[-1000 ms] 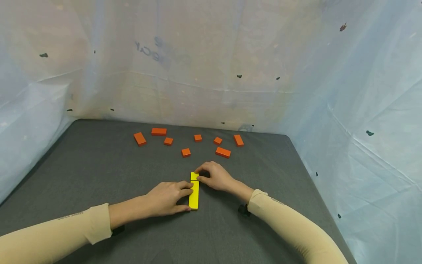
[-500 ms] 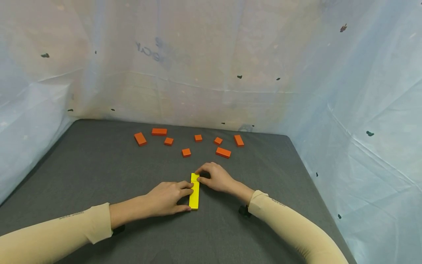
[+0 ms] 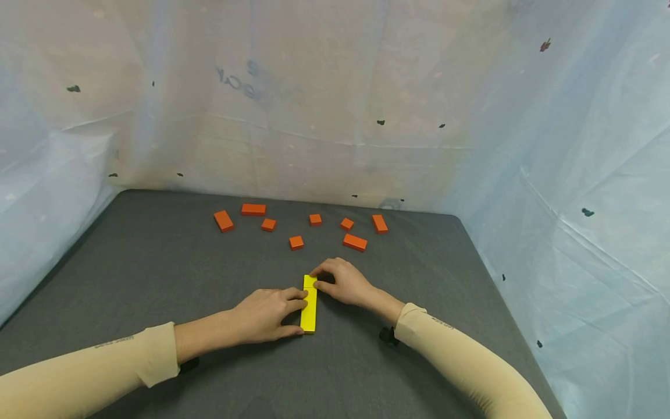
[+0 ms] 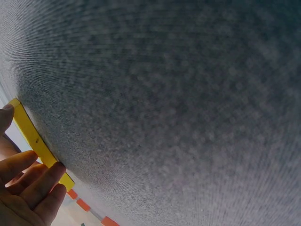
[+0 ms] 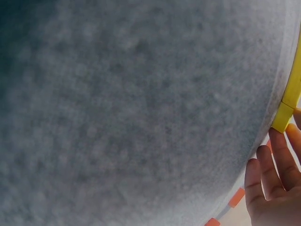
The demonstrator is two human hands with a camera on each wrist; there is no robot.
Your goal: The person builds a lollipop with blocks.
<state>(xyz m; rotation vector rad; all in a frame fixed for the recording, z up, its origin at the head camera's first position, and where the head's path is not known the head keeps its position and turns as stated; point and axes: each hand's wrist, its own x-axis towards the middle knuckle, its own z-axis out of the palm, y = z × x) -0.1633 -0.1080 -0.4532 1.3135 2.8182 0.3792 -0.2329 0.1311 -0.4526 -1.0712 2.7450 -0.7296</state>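
A long yellow block (image 3: 308, 314) lies lengthwise on the dark table, pointing away from me. Against its far end sits a small yellow block (image 3: 310, 281), with a thin seam between the two. My left hand (image 3: 267, 314) holds the long block from the left, thumb at the near end and fingertips on its farther part. From the right, my right hand (image 3: 342, 282) pinches the small block, forefinger at its far edge and thumb at its right side. Both wrist views catch the yellow pieces only at their edges, where the long block (image 4: 35, 139) and small block (image 5: 282, 117) appear.
Several orange blocks lie scattered beyond my hands, among them a long one (image 3: 355, 242) at right, a small one (image 3: 296, 242) nearest the yellow pieces, and another long one (image 3: 223, 221) at left. Pale plastic sheeting (image 3: 293, 116) hangs behind the grey-black table (image 3: 183, 262).
The narrow dark gap between the two yellow blocks has closed to a seam as my right hand drew slightly nearer. My left hand stays in place.
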